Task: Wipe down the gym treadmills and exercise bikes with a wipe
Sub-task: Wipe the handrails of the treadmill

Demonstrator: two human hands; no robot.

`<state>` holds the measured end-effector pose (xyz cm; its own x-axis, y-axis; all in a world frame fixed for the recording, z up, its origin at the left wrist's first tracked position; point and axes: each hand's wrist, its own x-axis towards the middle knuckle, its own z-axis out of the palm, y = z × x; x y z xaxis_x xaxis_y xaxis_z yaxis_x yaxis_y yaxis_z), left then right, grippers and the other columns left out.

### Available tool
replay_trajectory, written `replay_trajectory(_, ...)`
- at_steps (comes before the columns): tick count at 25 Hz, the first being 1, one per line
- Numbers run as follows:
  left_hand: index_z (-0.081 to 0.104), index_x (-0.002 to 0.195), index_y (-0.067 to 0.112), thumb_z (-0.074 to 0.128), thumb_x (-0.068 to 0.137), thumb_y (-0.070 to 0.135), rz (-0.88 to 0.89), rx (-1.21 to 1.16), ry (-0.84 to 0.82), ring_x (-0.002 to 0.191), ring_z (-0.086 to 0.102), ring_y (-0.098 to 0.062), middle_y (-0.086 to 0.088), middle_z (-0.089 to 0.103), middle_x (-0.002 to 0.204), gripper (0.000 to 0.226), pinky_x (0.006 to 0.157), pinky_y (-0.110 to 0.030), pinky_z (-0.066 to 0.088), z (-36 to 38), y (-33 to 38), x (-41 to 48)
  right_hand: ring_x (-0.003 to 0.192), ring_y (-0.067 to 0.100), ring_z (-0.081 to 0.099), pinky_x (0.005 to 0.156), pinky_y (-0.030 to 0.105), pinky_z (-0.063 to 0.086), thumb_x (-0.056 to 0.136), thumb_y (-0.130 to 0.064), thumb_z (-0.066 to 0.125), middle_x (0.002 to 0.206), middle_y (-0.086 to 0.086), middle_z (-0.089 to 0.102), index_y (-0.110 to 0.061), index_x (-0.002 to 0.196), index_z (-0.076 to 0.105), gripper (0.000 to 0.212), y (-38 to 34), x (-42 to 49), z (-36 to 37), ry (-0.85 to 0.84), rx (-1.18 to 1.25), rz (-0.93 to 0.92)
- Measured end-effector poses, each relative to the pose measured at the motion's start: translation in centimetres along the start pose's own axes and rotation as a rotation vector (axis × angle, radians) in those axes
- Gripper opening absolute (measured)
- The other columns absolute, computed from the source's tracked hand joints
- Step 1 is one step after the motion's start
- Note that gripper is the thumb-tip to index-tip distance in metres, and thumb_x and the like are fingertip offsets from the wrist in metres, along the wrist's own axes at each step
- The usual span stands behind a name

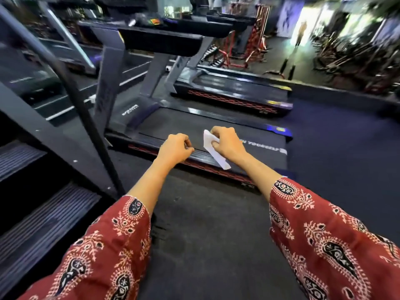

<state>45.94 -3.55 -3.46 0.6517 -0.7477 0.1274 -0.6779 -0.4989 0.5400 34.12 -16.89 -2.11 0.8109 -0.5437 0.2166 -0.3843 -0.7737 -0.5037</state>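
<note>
A white folded wipe (213, 150) hangs from my right hand (227, 144), pinched between thumb and fingers. My left hand (176, 148) is beside it, a little to the left, with its fingers curled and nothing in them. Both hands are held out in the air over the near side rail of a dark treadmill (190, 126), whose belt runs to the right. Its console (160, 43) stands up at the top centre. A second treadmill (233, 87) lies parallel behind it.
Another treadmill's frame and black upright bar (86, 118) rise at the left, with ribbed side steps (43, 213) below. Dark rubber floor (205, 224) lies under my arms. Red weight racks (244, 50) and gym machines fill the blurred far right.
</note>
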Motion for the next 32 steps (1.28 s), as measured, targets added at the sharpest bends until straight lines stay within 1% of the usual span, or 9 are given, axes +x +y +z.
replay_trajectory(3,0.067,0.093,0.014,0.068,0.084,0.026,-0.002,0.002,-0.001,0.095,0.062,-0.024,-0.009,0.068,0.096,0.015,0.083,-0.037,0.051,2.7,3.6,1.8,0.091,0.035,0.051,0.062,0.039,0.043,0.081,0.002,0.047,0.094,0.019,0.063,-0.005,0.101,0.059,0.024,4.0,0.8,-2.3,0.007,-0.003,-0.002)
replay_trajectory(5,0.067,0.095,0.013,0.067,0.085,0.026,-0.019,0.021,0.000,0.096,0.061,-0.024,-0.008,0.068,0.098,0.016,0.083,-0.036,0.051,3.5,4.3,3.2,0.093,0.036,0.052,0.063,0.038,0.042,0.082,0.001,0.047,0.095,0.019,0.063,-0.006,0.102,0.060,0.024,5.3,2.1,-2.8,0.007,-0.002,-0.017)
replay_trajectory(10,0.065,0.096,0.014,0.066,0.085,0.028,-0.072,0.078,0.022,0.096,0.060,-0.026,-0.009,0.066,0.102,0.017,0.083,-0.038,0.051,3.9,2.8,8.8,0.092,0.035,0.051,0.061,0.035,0.038,0.084,0.000,0.048,0.097,0.019,0.062,-0.007,0.105,0.060,0.026,6.9,8.3,-1.2,0.009,0.013,-0.069)
replay_trajectory(13,0.065,0.097,0.014,0.066,0.085,0.027,-0.098,0.105,0.058,0.097,0.062,-0.026,-0.008,0.067,0.102,0.017,0.085,-0.039,0.051,3.2,0.4,13.7,0.089,0.033,0.049,0.061,0.033,0.036,0.084,-0.002,0.049,0.095,0.016,0.063,-0.009,0.103,0.061,0.023,6.9,13.9,0.6,-0.013,0.023,-0.126)
replay_trajectory(17,0.065,0.102,0.013,0.064,0.087,0.025,-0.165,0.146,0.116,0.100,0.060,-0.026,-0.007,0.066,0.105,0.020,0.083,-0.037,0.050,0.2,-3.8,21.9,0.085,0.031,0.047,0.064,0.033,0.033,0.084,-0.003,0.049,0.094,0.013,0.060,-0.010,0.105,0.061,0.025,4.5,24.6,3.2,-0.021,0.063,-0.183)
replay_trajectory(20,0.065,0.101,0.012,0.063,0.087,0.024,-0.197,0.168,0.138,0.099,0.060,-0.024,-0.007,0.067,0.104,0.019,0.081,-0.035,0.050,-2.7,-7.3,27.7,0.090,0.035,0.054,0.064,0.033,0.036,0.084,-0.006,0.050,0.098,0.016,0.062,-0.012,0.103,0.062,0.024,1.7,32.2,5.2,-0.034,0.075,-0.243)
replay_trajectory(22,0.065,0.100,0.012,0.063,0.087,0.023,-0.221,0.178,0.168,0.099,0.060,-0.026,-0.008,0.066,0.104,0.018,0.082,-0.036,0.049,-4.5,-9.7,30.7,0.094,0.035,0.053,0.064,0.033,0.036,0.084,-0.004,0.050,0.099,0.016,0.063,-0.011,0.104,0.062,0.024,-0.1,36.4,6.7,-0.026,0.116,-0.275)
replay_trajectory(26,0.065,0.098,0.011,0.063,0.085,0.022,-0.303,0.205,0.193,0.101,0.059,-0.027,-0.009,0.066,0.103,0.017,0.083,-0.038,0.050,-7.3,-15.9,35.5,0.102,0.034,0.051,0.067,0.037,0.041,0.084,-0.001,0.048,0.101,0.015,0.064,-0.009,0.108,0.062,0.028,-3.5,43.9,11.1,-0.103,0.130,-0.370)
replay_trajectory(32,0.066,0.096,0.011,0.063,0.083,0.021,-0.428,0.204,0.297,0.098,0.061,-0.027,-0.009,0.067,0.102,0.017,0.081,-0.038,0.051,-10.2,-24.7,43.0,0.100,0.037,0.052,0.071,0.040,0.044,0.085,-0.004,0.050,0.098,0.017,0.064,-0.010,0.102,0.063,0.023,-7.8,56.0,18.6,-0.171,0.172,-0.489)
